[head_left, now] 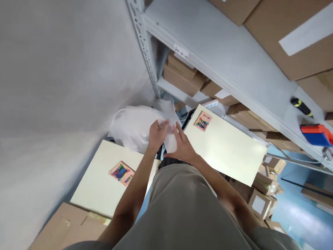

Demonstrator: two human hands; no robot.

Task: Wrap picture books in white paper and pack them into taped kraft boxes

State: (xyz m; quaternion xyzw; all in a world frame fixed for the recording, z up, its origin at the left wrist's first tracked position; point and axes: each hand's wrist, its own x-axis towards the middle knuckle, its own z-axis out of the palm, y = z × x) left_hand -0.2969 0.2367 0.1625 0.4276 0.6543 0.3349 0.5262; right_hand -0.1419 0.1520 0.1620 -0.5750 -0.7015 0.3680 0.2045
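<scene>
As your left hand (156, 135) meets the white plastic (136, 124), which lies just left of the right-hand cream panel (226, 145), its grip looks narrow, though I cannot tell if it pinches; your right hand (183, 145), nearer that panel, spreads its grip wide.

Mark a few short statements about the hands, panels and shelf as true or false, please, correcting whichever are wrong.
1. The left hand and right hand are both at the white plastic. True.
2. The red-and-blue item lies on the floor. False: the red-and-blue item is on the shelf.
3. The left panel and right panel each show a pinkish print. True.
4. The right hand grips a black-and-yellow tool. False: that tool lies on the shelf.
</scene>
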